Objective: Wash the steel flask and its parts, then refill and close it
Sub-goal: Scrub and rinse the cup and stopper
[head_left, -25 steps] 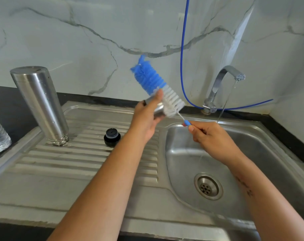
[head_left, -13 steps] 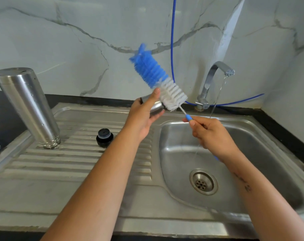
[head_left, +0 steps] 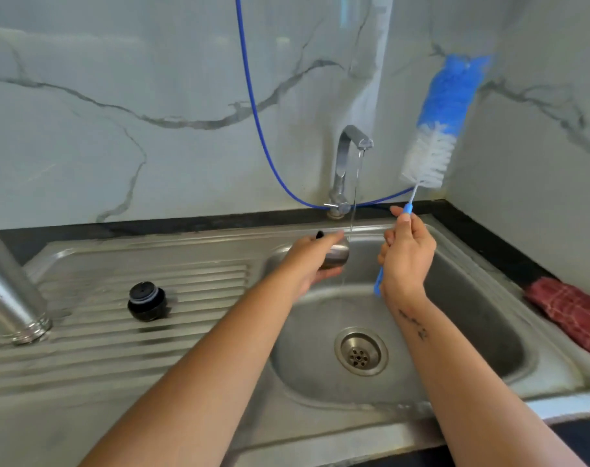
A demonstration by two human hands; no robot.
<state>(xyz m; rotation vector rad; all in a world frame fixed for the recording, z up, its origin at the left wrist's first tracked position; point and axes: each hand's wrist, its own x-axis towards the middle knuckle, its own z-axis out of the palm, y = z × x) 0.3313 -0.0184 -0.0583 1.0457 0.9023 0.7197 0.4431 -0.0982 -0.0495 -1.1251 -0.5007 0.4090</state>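
Two parts of the flask sit on the drainboard while a third, the small steel cap [head_left: 335, 256], is held under the thin stream from the tap [head_left: 349, 163]. The left hand [head_left: 312, 261] curls round the cap from its near side, thumb on top and fingers beneath, directly in front of the tap and over the back of the sink basin [head_left: 472, 298]. The cap looks light and rigid, but wet polished steel is probably slippery, so a wrap round its side wall seems safer than a pinch at the rim.

To the right of the tap, the right hand [head_left: 406, 261] grips the blue handle of the bottle brush [head_left: 435, 129] with fingers closed round it, the bristle head standing up against the wall, well clear of the cap. Its wire stem is likely springy, so it is best held low on the handle.

Left of the tap, on the ribbed drainboard, the black stopper [head_left: 147, 301] stands alone. Further left, the steel flask body [head_left: 7, 291] stands mouth down at the frame edge; it is tall and smooth, probably easy to topple, and best taken round the middle. Right of the basin lies a red cloth [head_left: 570, 308], and a blue hose [head_left: 253, 106] hangs down behind the tap.
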